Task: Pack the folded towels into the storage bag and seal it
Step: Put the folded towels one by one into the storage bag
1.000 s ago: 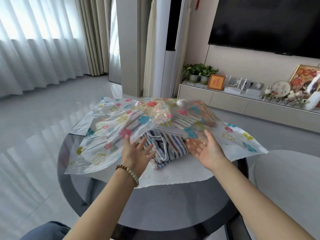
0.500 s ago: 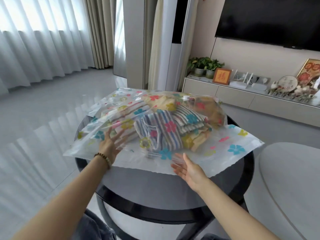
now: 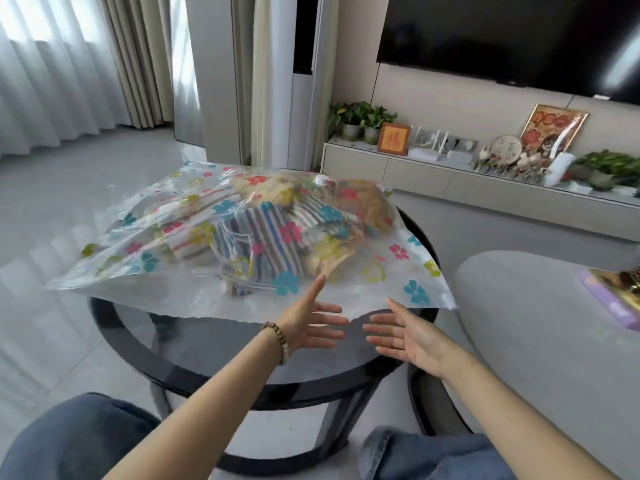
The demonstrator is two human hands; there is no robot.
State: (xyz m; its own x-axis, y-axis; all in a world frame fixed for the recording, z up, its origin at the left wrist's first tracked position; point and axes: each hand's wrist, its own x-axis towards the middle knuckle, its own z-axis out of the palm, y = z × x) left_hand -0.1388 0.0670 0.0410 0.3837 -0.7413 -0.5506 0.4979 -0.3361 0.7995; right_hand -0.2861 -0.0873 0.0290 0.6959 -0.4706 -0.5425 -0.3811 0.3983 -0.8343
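Note:
A clear storage bag (image 3: 398, 271) printed with coloured flowers lies across the round black table (image 3: 242, 382). Folded towels show through it: a blue-and-white striped towel (image 3: 263, 237) in the middle and yellowish ones (image 3: 273, 188) behind. The bag's near open edge hangs wavy over the tabletop. My left hand (image 3: 311, 323), with a bead bracelet on the wrist, is spread with straight fingers just in front of that edge. My right hand (image 3: 401, 336) is spread the same way beside it, palm turned inward. Neither hand holds anything.
A grey cushioned seat (image 3: 540, 341) stands right of the table with a purple packet (image 3: 613, 299) on it. My knees in jeans (image 3: 426, 455) are under the table's near rim. A low TV cabinet (image 3: 450, 174) with plants and ornaments lines the far wall.
Both hands have pulled back out of the bag, which has dropped flat over the towels. My left hand moved from the bag's left side to the middle of its near edge, beside my right hand.

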